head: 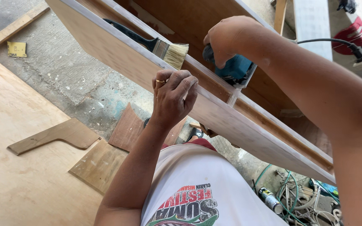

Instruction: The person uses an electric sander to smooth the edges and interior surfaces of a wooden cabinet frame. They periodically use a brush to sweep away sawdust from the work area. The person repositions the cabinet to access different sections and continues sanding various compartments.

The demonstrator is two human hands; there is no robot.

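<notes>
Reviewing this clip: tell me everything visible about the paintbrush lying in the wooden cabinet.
The paintbrush is a flat brush with a black handle, a shiny metal ferrule and pale, cream bristles. It lies slanted, handle toward the upper left and bristles toward the lower right, inside the wooden cabinet, partly hidden behind its whitish front panel. The bristle tips look dry and slightly splayed. Neither hand touches it: the left hand rests on the panel edge just below, the right hand grips a blue power tool beside it.

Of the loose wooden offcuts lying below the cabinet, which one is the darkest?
The reddish-brown curved offcut just below the left hand. The L-shaped piece and the flat square piece beside it are paler tan.
</notes>
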